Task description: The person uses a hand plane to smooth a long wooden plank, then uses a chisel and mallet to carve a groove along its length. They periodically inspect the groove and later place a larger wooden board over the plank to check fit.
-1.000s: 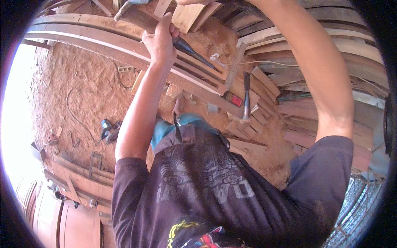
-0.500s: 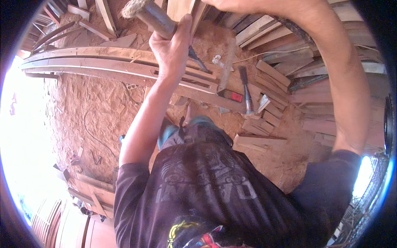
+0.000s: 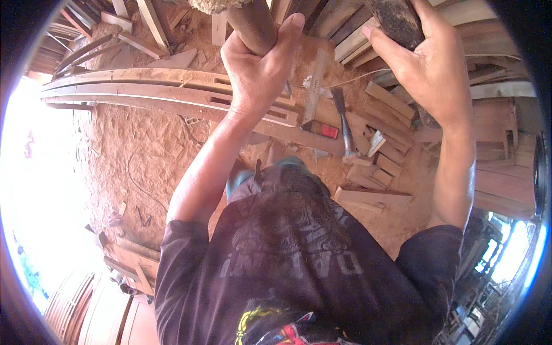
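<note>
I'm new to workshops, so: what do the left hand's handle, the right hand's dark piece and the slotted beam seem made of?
Handle: probably wood, smooth-looking, brownish, its end frayed into pale fibres.
Dark piece: likely wood, its surface rough and mottled.
Slotted beam: wood, by its flat reddish-brown faces, apparently unvarnished.

Tool handle [image 3: 251,26]: brown, cylindrical, pale end frayed; located at twelve o'clock, gripped in the left hand [image 3: 256,75], tilted toward eleven. Dark bar [image 3: 397,22]: surface rough, patchy; located at one o'clock, held in the right hand [image 3: 434,72], slanting eleven to five.
</note>
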`<state>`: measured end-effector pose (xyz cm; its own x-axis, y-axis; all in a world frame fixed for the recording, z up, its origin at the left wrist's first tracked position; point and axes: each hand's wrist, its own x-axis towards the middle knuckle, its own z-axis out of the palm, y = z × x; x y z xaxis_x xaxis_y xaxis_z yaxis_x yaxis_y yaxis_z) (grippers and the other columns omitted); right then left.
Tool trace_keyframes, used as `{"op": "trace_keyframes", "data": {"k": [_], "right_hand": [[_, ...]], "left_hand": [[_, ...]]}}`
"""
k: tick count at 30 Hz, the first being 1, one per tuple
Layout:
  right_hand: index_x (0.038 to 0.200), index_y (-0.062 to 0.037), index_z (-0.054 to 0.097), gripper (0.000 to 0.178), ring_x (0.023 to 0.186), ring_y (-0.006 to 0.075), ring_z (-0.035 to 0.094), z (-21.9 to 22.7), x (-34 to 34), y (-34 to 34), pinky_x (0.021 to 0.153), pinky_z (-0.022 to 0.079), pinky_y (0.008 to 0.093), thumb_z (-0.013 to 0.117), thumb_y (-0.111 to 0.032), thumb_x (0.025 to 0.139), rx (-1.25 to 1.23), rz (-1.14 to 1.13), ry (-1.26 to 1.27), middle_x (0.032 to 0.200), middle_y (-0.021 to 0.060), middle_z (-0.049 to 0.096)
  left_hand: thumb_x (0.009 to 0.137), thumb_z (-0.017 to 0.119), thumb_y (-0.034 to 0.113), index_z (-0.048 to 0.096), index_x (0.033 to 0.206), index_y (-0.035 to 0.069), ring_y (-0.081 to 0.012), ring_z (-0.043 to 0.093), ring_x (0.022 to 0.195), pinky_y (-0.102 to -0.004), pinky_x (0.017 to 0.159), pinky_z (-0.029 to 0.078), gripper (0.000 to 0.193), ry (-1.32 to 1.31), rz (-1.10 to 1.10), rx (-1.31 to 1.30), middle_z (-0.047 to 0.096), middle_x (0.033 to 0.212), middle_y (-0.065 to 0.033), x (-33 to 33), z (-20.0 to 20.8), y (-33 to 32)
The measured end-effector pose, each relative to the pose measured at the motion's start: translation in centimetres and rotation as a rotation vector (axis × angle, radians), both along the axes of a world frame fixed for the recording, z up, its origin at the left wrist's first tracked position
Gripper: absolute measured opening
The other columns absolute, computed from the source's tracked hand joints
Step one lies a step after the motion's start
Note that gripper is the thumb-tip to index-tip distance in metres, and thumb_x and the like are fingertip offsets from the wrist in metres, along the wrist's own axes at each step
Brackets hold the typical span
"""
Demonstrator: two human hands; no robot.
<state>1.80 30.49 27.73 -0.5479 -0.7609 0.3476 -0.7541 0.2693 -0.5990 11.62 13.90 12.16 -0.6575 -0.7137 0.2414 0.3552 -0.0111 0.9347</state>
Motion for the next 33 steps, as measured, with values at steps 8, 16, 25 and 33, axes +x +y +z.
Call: {"op": "trace_keyframes", "data": {"k": [8,16,25,33], "right_hand": [[0.131,0.0063,0.065,0.045,0.106,0.0238,0.075,1.1,2.4,0.9,0.098,0.058,0.0385,0.079,-0.002,0.089,0.016,-0.151,0.252,0.116,0.0149,0.076],[0.132,0.0037,0.065,0.047,0.095,0.0302,0.076,3.9,0.4,2.9,0.086,0.06,0.0425,0.079,-0.005,0.089,-0.232,-0.113,0.386,0.1,0.0178,0.075],[0.131,0.0012,0.066,0.044,0.085,0.0328,0.076,3.0,3.5,0.9,0.072,0.061,0.0436,0.079,-0.009,0.09,0.357,-0.04,0.263,0.09,0.0201,0.072],[0.125,0.0019,0.068,0.039,0.082,0.0161,0.071,-11.7,3.5,9.8,0.076,0.058,0.0355,0.083,-0.015,0.093,0.048,-0.267,-0.06,0.098,0.0081,0.075]], "left_hand": [[0.099,0.086,0.024,0.068,0.069,0.006,-0.0007,0.054,0.06,-0.0236,0.054,0.043,0.039,-0.03,0.068,-0.081,0.062,0.062,0.0081,1.1,-0.2,1.0],[0.098,0.086,0.018,0.068,0.076,0.007,-0.0008,0.053,0.063,-0.0233,0.057,0.044,0.03,-0.036,0.018,-0.069,0.063,0.067,0.0079,-0.7,-0.1,4.2],[0.101,0.08,0.023,0.072,0.09,0.006,-0.0054,0.062,0.066,-0.0295,0.059,0.053,0.022,0.042,-0.008,-0.194,0.07,0.073,0.0003,-0.6,-3.1,1.6],[0.1,0.082,0.016,0.067,0.078,0.005,-0.0105,0.058,0.056,-0.0299,0.053,0.048,0.029,0.036,0.26,-0.014,0.065,0.065,-0.0035,1.1,-4.8,-5.6]]}}
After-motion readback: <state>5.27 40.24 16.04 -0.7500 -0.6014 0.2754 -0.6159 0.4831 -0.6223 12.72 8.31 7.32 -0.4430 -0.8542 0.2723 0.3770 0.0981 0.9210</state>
